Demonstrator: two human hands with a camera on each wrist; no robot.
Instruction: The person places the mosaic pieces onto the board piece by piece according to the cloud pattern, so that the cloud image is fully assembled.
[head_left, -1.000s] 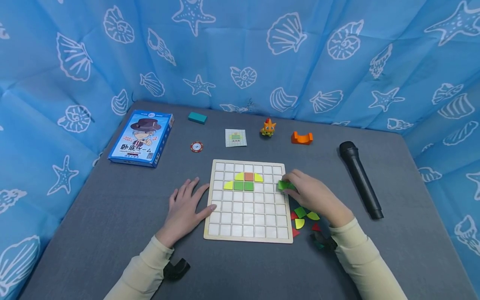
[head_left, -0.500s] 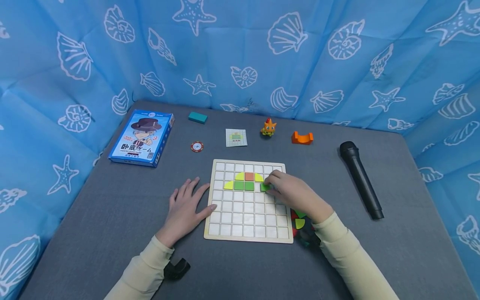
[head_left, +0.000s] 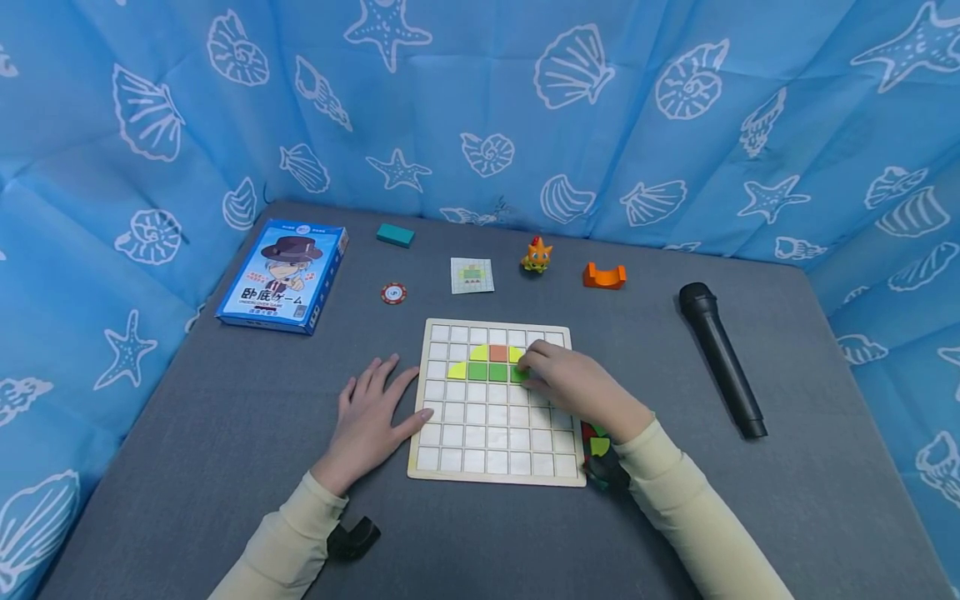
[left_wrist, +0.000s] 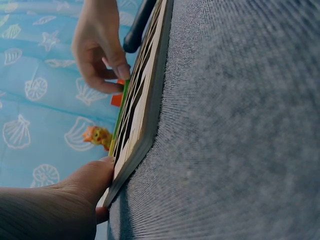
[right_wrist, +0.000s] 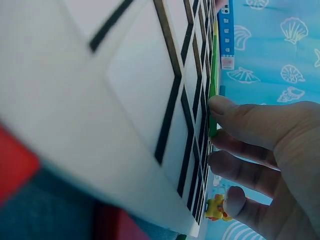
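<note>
A white gridded board [head_left: 495,437] in a pale wooden frame lies on the table. On it sit yellow curved tiles [head_left: 457,370], an orange-red square [head_left: 498,353] and green squares [head_left: 477,371]. My right hand [head_left: 581,383] pinches another green square tile [head_left: 517,374] between thumb and fingers, at the right end of the green row. In the right wrist view the thumb [right_wrist: 222,105] lies on this tile's edge, right at the board's surface. My left hand [head_left: 371,421] rests with spread fingers on the table, its thumb [left_wrist: 97,175] on the board's left edge.
Loose red, green and yellow tiles [head_left: 599,447] lie right of the board, partly hidden by the right wrist. Behind stand a pattern card [head_left: 472,276], poker chip [head_left: 393,293], teal block [head_left: 395,236], toy figure [head_left: 536,255] and orange piece [head_left: 604,277]. A blue box [head_left: 283,277] and microphone [head_left: 722,358] flank them.
My right hand has carried the green square leftward from the board's right edge to the end of the green row. The left hand has stayed in place.
</note>
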